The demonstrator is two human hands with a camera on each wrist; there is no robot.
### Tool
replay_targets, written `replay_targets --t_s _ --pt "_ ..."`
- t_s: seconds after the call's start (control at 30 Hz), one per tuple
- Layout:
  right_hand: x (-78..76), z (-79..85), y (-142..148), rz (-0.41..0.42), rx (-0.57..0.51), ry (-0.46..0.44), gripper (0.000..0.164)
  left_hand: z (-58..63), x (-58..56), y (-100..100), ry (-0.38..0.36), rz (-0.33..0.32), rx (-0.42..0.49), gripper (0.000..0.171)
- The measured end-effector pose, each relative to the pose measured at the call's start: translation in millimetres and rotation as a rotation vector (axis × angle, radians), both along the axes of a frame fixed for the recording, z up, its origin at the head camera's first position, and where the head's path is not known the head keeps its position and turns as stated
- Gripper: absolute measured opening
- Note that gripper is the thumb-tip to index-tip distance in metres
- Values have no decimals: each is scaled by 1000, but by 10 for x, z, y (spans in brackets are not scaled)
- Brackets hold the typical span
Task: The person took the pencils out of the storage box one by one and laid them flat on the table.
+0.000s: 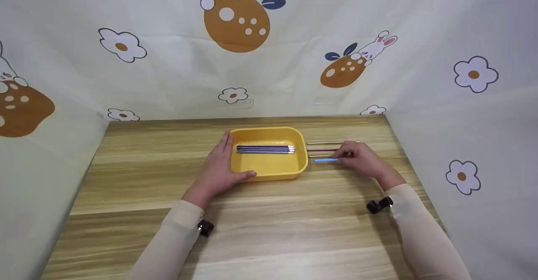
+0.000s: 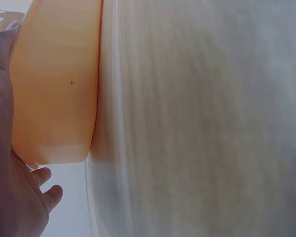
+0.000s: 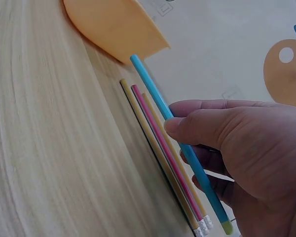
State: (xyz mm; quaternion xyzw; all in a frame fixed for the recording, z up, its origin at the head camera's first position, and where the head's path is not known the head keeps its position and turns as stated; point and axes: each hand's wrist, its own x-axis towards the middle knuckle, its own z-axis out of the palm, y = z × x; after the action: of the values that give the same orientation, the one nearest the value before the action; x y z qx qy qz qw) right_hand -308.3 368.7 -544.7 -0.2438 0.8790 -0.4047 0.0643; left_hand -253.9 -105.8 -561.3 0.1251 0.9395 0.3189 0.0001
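A yellow plastic box (image 1: 277, 175) stands on the wooden table in the head view. My left hand (image 1: 216, 166) grips its left end, thumb over the front rim and fingers along the side wall. Several dark blue-purple pencils (image 1: 265, 149) with white tips lie side by side inside the box. To the right of the box, my right hand (image 1: 359, 160) pinches a blue pencil (image 3: 150, 84) with a yellow-green end between thumb and fingers, over the table. A pink pencil (image 3: 165, 140) and two gold-coloured pencils lie parallel beneath it, eraser ends away from the box.
The wooden table (image 1: 294, 225) runs up to a patterned cloth wall (image 1: 168, 74) at the back, with more cloth along both sides. Small black wrist cameras sit on each sleeve, one by the left cuff (image 1: 205, 228) and one by the right.
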Motion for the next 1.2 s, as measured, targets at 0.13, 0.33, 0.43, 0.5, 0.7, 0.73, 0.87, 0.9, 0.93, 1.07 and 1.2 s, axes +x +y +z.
replay_targets --t_s 0.13,0.33,0.43,0.5,0.7,0.73,0.87,0.9,0.93,1.07,1.2 --pt "-1 -40 -11 -4 8 -6 15 4 1 9 -5 5 -1 142" --pt "-16 -102 -19 -7 36 -21 14 1 -3 11 -2 3 -1 141" --pt "-16 -111 -25 -8 33 -32 15 -3 -5 10 1 0 2 140" --pt "-12 -115 -25 -9 33 -31 15 -2 -3 9 1 0 4 140" --pt "-11 -126 -29 -12 28 -45 16 11 8 2 11 -10 -11 141" --pt "-12 -128 -29 -12 26 -50 16 11 10 1 11 -10 -15 141" --pt "-22 -134 -33 -11 26 -59 16 3 5 0 8 -8 -18 142" --pt "-24 -134 -34 -10 27 -60 16 1 4 0 8 -7 -21 143" --pt "-27 -135 -35 -10 32 -59 16 -1 2 0 9 -7 -21 142" --pt "-44 -146 -38 -4 54 -47 18 -12 -6 1 13 -5 -20 142" --pt "-59 -150 -48 7 96 -26 18 -20 -8 -1 10 -1 -17 142"
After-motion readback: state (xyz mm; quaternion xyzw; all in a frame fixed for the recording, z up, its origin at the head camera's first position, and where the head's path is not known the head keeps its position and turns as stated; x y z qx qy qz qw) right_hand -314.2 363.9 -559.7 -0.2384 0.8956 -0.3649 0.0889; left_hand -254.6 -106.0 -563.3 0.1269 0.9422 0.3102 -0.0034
